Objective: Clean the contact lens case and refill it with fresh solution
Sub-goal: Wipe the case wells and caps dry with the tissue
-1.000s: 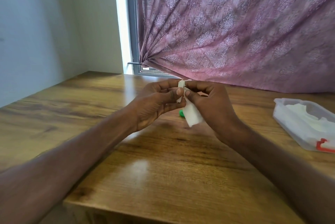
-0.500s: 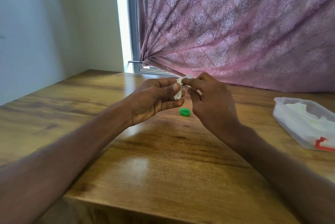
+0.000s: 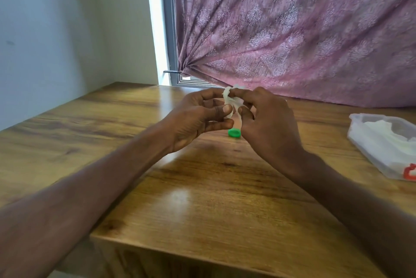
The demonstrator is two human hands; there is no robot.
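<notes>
Since half a second ago both hands have bunched the tissue (image 3: 231, 103) tighter; left hand (image 3: 198, 120) and right hand (image 3: 267, 120) each pinch it above the table (image 3: 202, 199), apparently wiping the lens case hidden inside, which cannot be confirmed. Beyond them, a green cap (image 3: 233, 133) lies on the wood, likely set aside for cleaning; a plastic tub (image 3: 380, 142) sits far right
</notes>
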